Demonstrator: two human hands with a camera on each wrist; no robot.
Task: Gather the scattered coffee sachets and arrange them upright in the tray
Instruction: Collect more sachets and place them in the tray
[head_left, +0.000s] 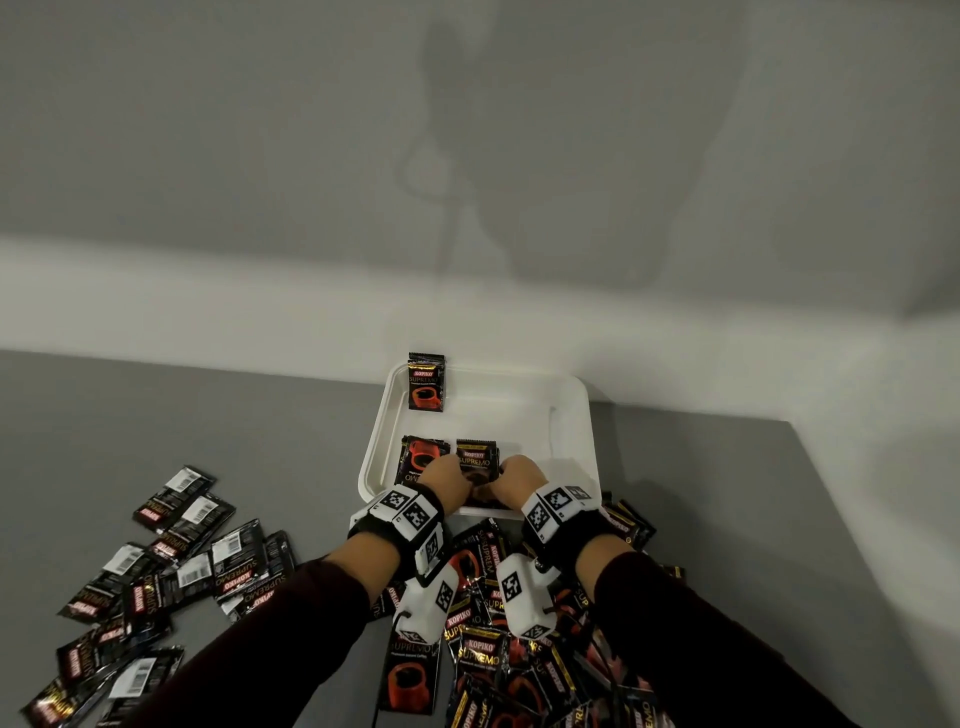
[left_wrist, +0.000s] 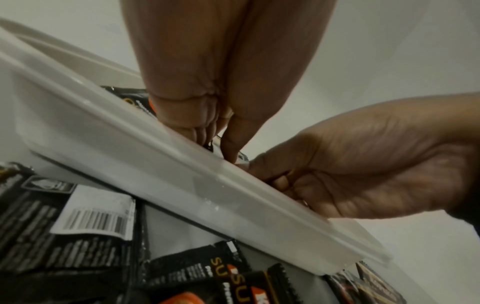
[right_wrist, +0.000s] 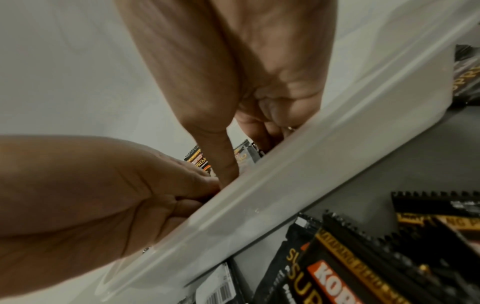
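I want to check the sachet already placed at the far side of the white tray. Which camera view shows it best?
The head view: the black coffee sachet stands upright against the far rim of the white plastic tray, label readable. Neither wrist view clearly shows it; the near tray rim and both hands fill them.

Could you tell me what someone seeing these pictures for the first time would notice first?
Probably the white tray against the wall, where the left hand and right hand meet over a sachet near its front edge, while another sachet stands against the far rim. Next, the black sachets strewn over the grey table: a scattered group at the left and a pile between the forearms.
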